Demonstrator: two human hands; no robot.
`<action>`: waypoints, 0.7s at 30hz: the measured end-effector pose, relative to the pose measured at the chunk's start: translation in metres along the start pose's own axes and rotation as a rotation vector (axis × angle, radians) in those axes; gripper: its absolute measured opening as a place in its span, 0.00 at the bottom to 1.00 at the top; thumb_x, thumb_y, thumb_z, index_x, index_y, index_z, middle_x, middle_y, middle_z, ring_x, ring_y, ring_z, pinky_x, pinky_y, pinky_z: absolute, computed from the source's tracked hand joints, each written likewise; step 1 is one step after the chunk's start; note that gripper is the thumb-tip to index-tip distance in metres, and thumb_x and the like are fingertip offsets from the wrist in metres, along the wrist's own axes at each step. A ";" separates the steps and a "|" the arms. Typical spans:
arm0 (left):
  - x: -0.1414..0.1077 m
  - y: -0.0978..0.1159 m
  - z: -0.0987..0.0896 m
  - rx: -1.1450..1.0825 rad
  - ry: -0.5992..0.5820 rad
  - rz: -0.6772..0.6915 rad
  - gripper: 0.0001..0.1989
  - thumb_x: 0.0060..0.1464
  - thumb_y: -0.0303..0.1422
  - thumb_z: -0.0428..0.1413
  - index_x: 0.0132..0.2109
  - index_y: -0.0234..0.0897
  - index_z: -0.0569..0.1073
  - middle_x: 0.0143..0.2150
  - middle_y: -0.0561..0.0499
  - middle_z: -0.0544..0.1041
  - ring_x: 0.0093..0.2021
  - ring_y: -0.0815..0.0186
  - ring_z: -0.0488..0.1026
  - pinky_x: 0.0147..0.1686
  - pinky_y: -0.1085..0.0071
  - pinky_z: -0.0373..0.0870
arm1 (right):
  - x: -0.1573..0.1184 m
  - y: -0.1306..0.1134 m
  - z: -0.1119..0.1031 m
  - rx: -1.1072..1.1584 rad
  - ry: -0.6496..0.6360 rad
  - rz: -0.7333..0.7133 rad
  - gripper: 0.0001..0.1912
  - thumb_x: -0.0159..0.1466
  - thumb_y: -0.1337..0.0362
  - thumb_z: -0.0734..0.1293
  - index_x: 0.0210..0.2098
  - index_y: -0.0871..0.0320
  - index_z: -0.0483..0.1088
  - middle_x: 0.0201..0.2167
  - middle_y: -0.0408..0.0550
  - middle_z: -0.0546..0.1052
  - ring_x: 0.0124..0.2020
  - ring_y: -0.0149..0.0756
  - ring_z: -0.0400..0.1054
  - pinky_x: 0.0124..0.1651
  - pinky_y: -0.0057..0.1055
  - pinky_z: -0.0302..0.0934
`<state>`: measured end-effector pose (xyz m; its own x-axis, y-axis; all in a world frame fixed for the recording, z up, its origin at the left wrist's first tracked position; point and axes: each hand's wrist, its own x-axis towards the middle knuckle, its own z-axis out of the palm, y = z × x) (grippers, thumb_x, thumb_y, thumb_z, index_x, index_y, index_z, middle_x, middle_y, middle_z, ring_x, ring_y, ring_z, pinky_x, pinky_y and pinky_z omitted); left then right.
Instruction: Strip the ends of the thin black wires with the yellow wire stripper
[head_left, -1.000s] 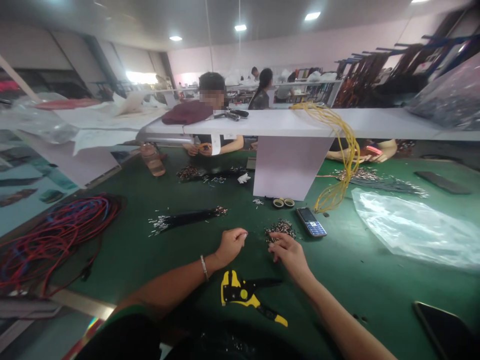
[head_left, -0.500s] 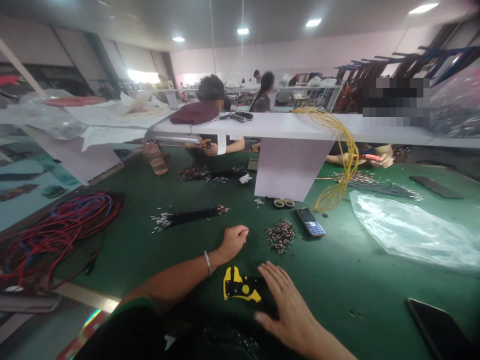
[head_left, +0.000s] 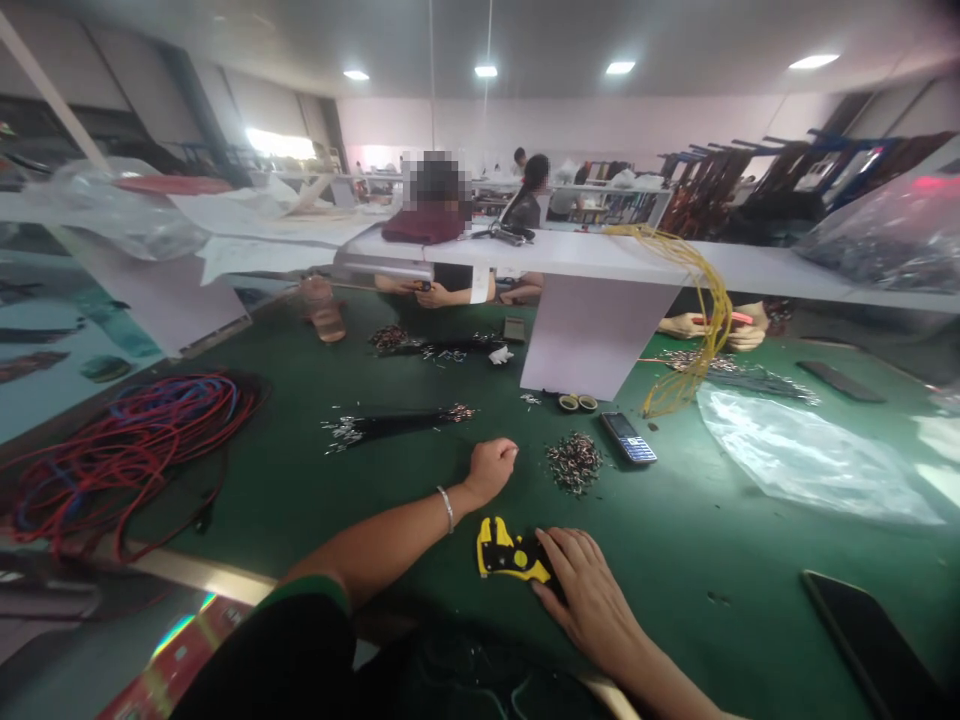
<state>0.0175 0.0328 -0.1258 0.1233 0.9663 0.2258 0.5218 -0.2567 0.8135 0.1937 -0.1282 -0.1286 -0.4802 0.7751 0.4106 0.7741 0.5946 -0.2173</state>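
My right hand (head_left: 589, 590) lies over the handles of a yellow-and-black wire stripper (head_left: 510, 552), fingers on the far side and thumb on the near side. The stripper rests flat on the green table, jaws pointing left. My left hand (head_left: 493, 470), with a bracelet at the wrist, is closed in a loose fist on the table beyond the stripper; nothing sticks out of it. Right of that fist is a pile of small dark and copper-coloured pieces (head_left: 574, 463). A bundle of black wires (head_left: 405, 424) with bright ends lies to the fist's far left.
A keypad phone (head_left: 628, 438) and two tape rolls (head_left: 577, 403) lie past the pile. A clear plastic bag (head_left: 802, 455) and a dark smartphone (head_left: 870, 640) are at right, coiled red and blue wires (head_left: 150, 450) at left. Yellow wires (head_left: 712, 300) hang from the white shelf (head_left: 600, 262). Co-workers sit opposite.
My right hand has come onto the stripper's handles, its fingers and thumb drawing closer together. My left fist keeps its place by the pile. The whole view has shifted a little.
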 end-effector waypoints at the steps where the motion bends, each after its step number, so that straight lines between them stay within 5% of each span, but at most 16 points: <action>1: 0.000 -0.001 0.000 -0.003 -0.001 -0.003 0.10 0.54 0.27 0.51 0.31 0.35 0.77 0.21 0.55 0.72 0.25 0.70 0.69 0.32 0.75 0.64 | -0.001 -0.001 0.001 -0.016 0.012 0.011 0.25 0.65 0.61 0.63 0.60 0.59 0.59 0.50 0.58 0.72 0.52 0.50 0.66 0.56 0.50 0.60; 12: 0.002 -0.006 0.002 -0.042 -0.002 -0.051 0.11 0.52 0.27 0.51 0.31 0.36 0.78 0.21 0.54 0.74 0.26 0.69 0.70 0.32 0.75 0.65 | -0.007 0.005 0.017 -0.093 0.147 0.119 0.27 0.66 0.57 0.61 0.62 0.58 0.55 0.48 0.59 0.70 0.49 0.51 0.65 0.52 0.51 0.62; 21: 0.004 -0.006 -0.002 -0.090 -0.006 -0.031 0.10 0.51 0.29 0.50 0.29 0.36 0.77 0.20 0.55 0.73 0.25 0.69 0.69 0.30 0.74 0.63 | -0.001 0.017 0.010 0.248 0.286 0.414 0.21 0.66 0.58 0.61 0.57 0.55 0.60 0.50 0.58 0.69 0.51 0.48 0.65 0.54 0.50 0.63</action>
<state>0.0134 0.0385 -0.1285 0.1137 0.9739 0.1964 0.4478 -0.2267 0.8649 0.2032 -0.1168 -0.1412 0.0009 0.8863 0.4632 0.7375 0.3122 -0.5988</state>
